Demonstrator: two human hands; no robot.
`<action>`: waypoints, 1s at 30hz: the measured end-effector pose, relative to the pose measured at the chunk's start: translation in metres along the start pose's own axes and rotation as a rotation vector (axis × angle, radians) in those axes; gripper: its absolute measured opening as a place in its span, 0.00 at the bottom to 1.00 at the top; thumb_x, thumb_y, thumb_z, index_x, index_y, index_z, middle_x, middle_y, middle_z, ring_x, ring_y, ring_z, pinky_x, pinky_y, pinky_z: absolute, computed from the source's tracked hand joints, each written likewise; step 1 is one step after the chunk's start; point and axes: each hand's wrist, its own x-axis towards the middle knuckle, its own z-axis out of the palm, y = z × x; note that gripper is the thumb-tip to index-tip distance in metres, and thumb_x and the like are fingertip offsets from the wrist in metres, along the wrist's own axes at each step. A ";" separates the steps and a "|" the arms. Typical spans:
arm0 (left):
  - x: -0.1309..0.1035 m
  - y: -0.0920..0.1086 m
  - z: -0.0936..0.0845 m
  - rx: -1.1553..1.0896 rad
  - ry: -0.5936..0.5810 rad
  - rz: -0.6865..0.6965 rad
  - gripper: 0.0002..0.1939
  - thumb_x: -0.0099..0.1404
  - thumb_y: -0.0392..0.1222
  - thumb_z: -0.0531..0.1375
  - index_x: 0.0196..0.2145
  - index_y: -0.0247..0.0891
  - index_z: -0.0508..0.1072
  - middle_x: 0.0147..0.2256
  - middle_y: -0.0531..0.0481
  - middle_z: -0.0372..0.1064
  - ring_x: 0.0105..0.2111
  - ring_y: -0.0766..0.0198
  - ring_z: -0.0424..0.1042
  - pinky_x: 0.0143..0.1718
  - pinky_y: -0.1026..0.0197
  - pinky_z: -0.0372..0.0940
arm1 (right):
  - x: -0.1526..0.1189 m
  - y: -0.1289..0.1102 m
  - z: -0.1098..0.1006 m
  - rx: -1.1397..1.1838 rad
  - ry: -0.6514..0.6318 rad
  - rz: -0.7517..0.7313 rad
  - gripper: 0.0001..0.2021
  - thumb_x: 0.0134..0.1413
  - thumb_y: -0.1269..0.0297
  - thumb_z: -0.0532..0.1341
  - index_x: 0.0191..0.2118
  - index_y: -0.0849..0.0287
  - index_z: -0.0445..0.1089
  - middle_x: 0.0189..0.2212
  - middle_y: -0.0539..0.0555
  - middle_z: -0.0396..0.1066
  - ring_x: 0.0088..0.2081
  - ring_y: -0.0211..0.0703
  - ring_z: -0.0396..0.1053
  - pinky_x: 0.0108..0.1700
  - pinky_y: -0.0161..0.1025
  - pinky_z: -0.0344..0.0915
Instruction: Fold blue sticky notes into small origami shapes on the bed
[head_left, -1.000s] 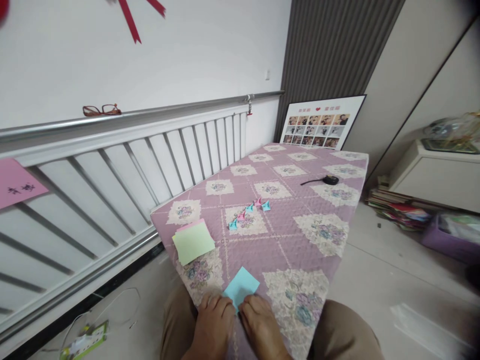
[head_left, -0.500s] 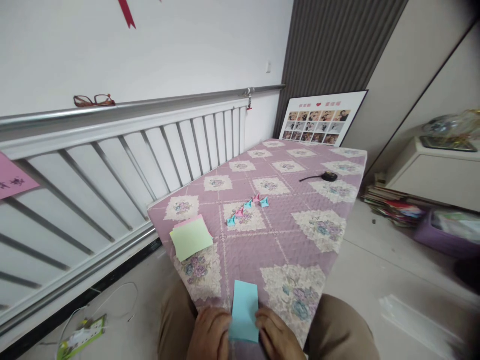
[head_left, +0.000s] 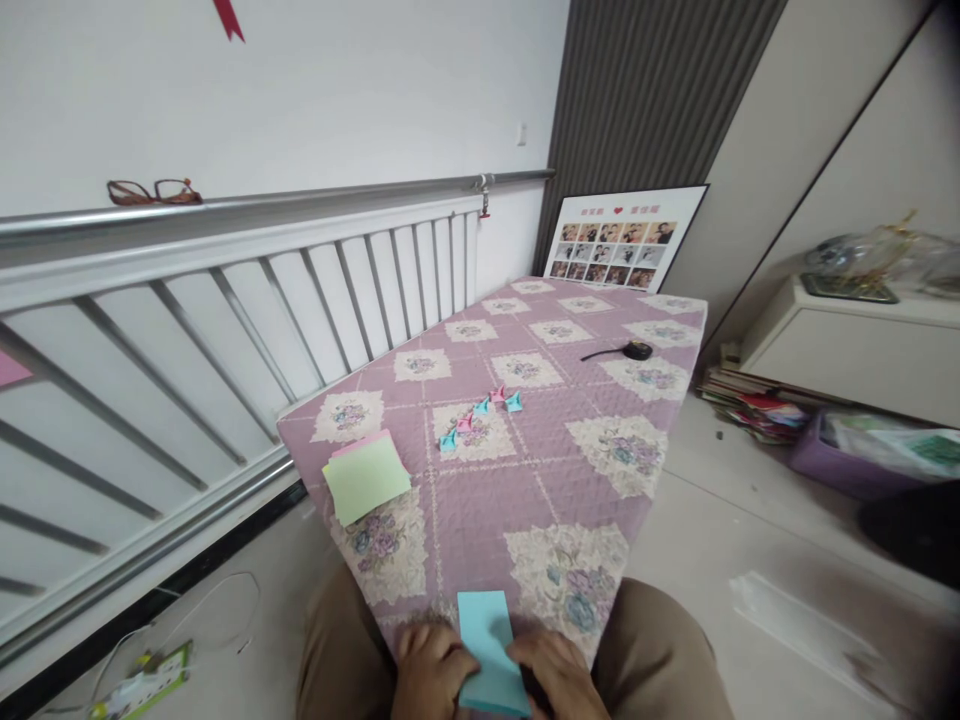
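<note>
A light blue sheet of paper point(head_left: 489, 640), a narrow rectangle, lies at the near end of the table between my hands. My left hand point(head_left: 431, 668) grips its lower left edge, thumb on the paper and the other fingers curled. At the right edge, my right hand point(head_left: 559, 672) pinches the sheet with bent fingers; its fingertips are partly hidden. Farther up the cloth stand several small folded paper pieces, among them a blue one point(head_left: 448, 441) and a pink one point(head_left: 465, 423). To the left rests a stack of square paper sheets point(head_left: 367, 478), light green on top with pink beneath.
The table wears a purple flowered cloth point(head_left: 487, 505). A black tape measure point(head_left: 637, 350) lies toward its far right. A white radiator point(head_left: 337, 320) borders the left side, with glasses point(head_left: 154, 191) on the pipe above. A power strip point(head_left: 146, 685) sits on the floor.
The blue sheet has shifted down toward me and turned slightly, with both hands still at its edges. The whole view has swung a little to the right.
</note>
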 end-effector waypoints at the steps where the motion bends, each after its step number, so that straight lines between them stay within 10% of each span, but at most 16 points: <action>1: -0.001 0.000 0.002 0.001 -0.001 -0.036 0.10 0.56 0.45 0.59 0.38 0.49 0.74 0.36 0.53 0.70 0.37 0.58 0.67 0.39 0.55 0.55 | 0.001 0.001 0.001 -0.031 0.000 0.007 0.18 0.46 0.76 0.58 0.44 0.51 0.68 0.38 0.52 0.74 0.42 0.48 0.70 0.45 0.44 0.64; 8: 0.000 0.010 -0.008 0.032 0.049 -0.323 0.07 0.60 0.38 0.56 0.29 0.44 0.74 0.32 0.53 0.70 0.37 0.60 0.67 0.42 0.55 0.53 | 0.006 -0.002 0.007 -0.119 0.104 0.075 0.10 0.53 0.69 0.60 0.42 0.49 0.69 0.32 0.49 0.75 0.36 0.44 0.72 0.41 0.42 0.64; 20: 0.018 0.028 -0.029 0.067 -0.020 -0.426 0.08 0.62 0.39 0.56 0.26 0.43 0.72 0.32 0.55 0.71 0.37 0.59 0.68 0.42 0.54 0.52 | 0.022 -0.007 0.019 -0.091 0.267 0.293 0.16 0.54 0.62 0.58 0.49 0.54 0.64 0.27 0.47 0.75 0.30 0.45 0.74 0.39 0.43 0.65; 30: 0.012 0.018 -0.025 0.148 0.116 -0.193 0.09 0.64 0.40 0.54 0.39 0.41 0.72 0.38 0.49 0.71 0.39 0.59 0.68 0.42 0.57 0.59 | 0.026 -0.012 0.017 -0.091 0.203 0.344 0.02 0.54 0.63 0.58 0.32 0.53 0.64 0.23 0.47 0.72 0.28 0.44 0.72 0.36 0.41 0.60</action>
